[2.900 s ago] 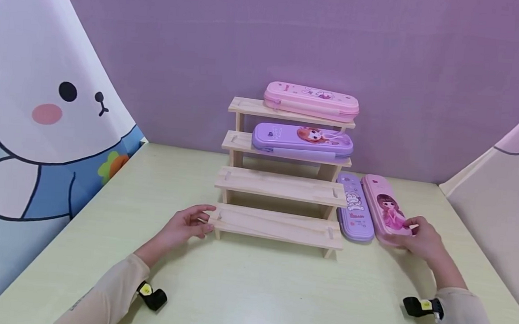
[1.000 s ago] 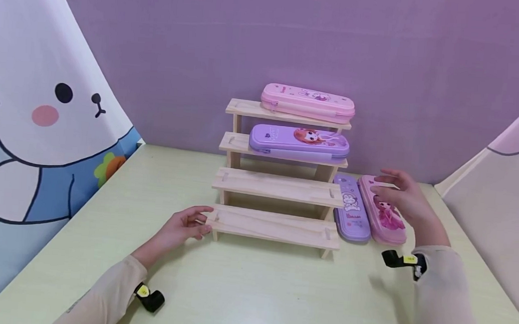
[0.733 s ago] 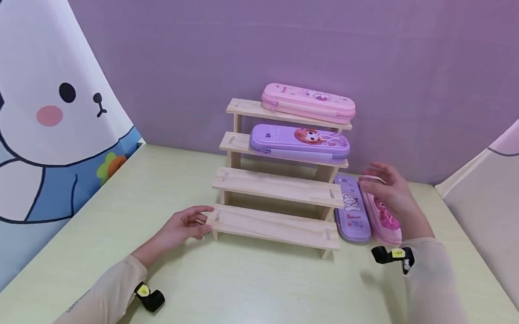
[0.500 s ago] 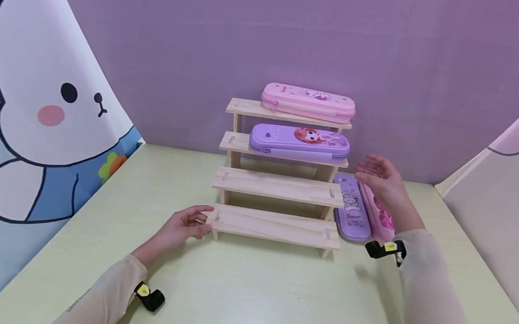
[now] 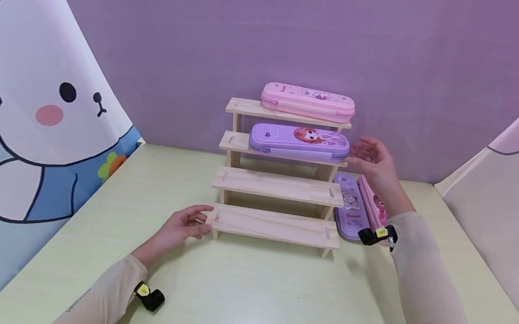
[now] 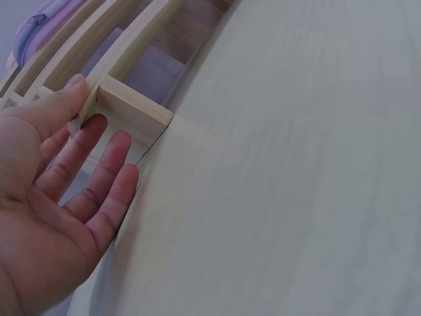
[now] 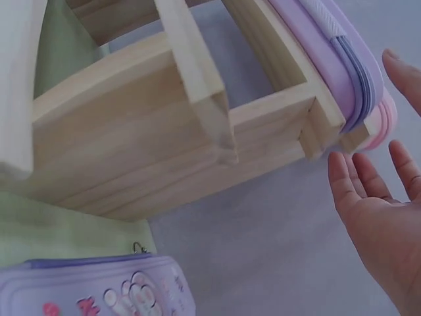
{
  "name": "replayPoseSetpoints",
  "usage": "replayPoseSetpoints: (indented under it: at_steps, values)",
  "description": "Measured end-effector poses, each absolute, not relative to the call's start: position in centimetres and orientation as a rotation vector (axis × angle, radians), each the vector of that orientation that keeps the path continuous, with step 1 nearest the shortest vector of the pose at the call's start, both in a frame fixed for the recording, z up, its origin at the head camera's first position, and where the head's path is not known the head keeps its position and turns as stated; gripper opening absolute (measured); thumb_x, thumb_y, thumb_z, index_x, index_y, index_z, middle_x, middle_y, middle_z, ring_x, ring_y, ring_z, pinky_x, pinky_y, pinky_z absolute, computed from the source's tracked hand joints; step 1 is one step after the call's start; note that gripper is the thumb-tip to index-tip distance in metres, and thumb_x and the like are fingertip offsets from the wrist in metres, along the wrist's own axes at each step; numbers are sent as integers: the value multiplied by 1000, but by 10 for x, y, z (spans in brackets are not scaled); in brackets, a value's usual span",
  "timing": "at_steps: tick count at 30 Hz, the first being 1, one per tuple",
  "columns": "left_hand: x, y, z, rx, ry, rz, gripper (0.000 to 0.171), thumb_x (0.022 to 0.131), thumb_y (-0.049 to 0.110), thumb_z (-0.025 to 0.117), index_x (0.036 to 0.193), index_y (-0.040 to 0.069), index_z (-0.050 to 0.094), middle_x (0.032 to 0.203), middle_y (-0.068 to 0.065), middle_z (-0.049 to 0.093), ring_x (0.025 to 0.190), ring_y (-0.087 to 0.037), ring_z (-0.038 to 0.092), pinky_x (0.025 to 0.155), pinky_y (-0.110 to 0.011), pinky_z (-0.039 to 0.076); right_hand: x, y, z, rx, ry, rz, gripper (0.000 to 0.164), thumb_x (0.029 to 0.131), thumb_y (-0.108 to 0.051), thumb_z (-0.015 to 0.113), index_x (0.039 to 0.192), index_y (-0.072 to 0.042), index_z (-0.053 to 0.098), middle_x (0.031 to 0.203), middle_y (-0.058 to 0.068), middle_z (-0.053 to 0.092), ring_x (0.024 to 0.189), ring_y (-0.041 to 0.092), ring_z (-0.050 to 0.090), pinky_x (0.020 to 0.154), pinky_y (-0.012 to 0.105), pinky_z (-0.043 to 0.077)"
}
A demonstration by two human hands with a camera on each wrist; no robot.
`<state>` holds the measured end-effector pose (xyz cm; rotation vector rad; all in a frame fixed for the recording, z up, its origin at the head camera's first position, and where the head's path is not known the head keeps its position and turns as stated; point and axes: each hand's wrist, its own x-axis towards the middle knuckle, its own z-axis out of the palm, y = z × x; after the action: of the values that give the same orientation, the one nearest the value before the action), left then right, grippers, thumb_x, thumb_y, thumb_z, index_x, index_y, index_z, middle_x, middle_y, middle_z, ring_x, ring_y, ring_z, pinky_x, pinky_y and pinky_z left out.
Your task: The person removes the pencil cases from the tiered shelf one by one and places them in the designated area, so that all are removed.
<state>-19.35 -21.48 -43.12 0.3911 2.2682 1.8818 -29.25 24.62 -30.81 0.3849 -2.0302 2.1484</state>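
A stepped wooden display rack (image 5: 278, 186) stands on the table. My left hand (image 5: 187, 224) holds the left end of its lowest shelf; in the left wrist view the thumb lies on top and the fingers reach beneath. My right hand (image 5: 374, 165) is raised beside the right end of the second shelf from the top. It is close to a purple pencil case (image 5: 284, 137) with a doll picture. The right wrist view shows its fingers spread, holding nothing, with a gap to that case. A pink pencil case (image 5: 306, 102) lies on the top shelf, overhanging slightly at the right.
Right of the rack, a second purple pencil case (image 5: 352, 216) lies flat on the table (image 5: 250, 292). A pink doll-print pencil case (image 5: 371, 202) lies alongside, partly hidden by my right arm. A purple backdrop (image 5: 185, 66) rises behind the rack.
My right hand has left the pink doll-print case on the table and moved up and left to the second shelf's right end. The left hand stays on the rack.
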Motion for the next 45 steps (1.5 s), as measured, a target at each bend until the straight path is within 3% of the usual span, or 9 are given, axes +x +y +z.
replayPoseSetpoints:
  at_steps: [11, 16, 25, 34, 45]
  values:
    - [-193, -216, -432, 390, 2275, 1878, 50, 92, -4, 66, 138, -10, 47, 101, -9, 62, 82, -14, 65, 71, -29, 58, -301, 228, -292, 269, -2250, 1956, 65, 86, 1, 76, 141, -7, 44, 135, 7, 51, 126, 24, 49, 107, 31, 42]
    - [-194, -216, -432, 391, 2276, 1876, 49, 93, -3, 66, 138, -10, 48, 101, -9, 62, 83, -14, 65, 71, -29, 58, -306, 225, -289, 365, -2220, 1972, 61, 82, 6, 76, 135, -9, 50, 128, 3, 54, 115, 17, 52, 99, 23, 46]
    - [-193, -215, -431, 381, 2284, 1875, 49, 93, -3, 66, 138, -9, 48, 100, -9, 63, 82, -13, 65, 71, -29, 58, -308, 223, -284, 428, -2359, 1881, 68, 82, 8, 75, 141, -7, 46, 122, 0, 53, 106, 12, 52, 88, 18, 47]
    - [-192, -215, -431, 429, 2263, 1900, 50, 93, -2, 66, 138, -13, 46, 99, -5, 64, 82, -13, 65, 70, -28, 58, -303, 226, -282, 376, -2516, 1762, 72, 83, -2, 77, 147, -9, 43, 131, 9, 52, 109, 17, 52, 90, 24, 47]
    - [-191, -214, -430, 416, 2275, 1890, 50, 93, -2, 66, 138, -12, 47, 99, -4, 63, 82, -15, 66, 70, -27, 58, -299, 231, -283, 404, -2563, 1738, 74, 84, -4, 78, 149, -9, 42, 136, 10, 52, 114, 18, 53, 94, 24, 47]
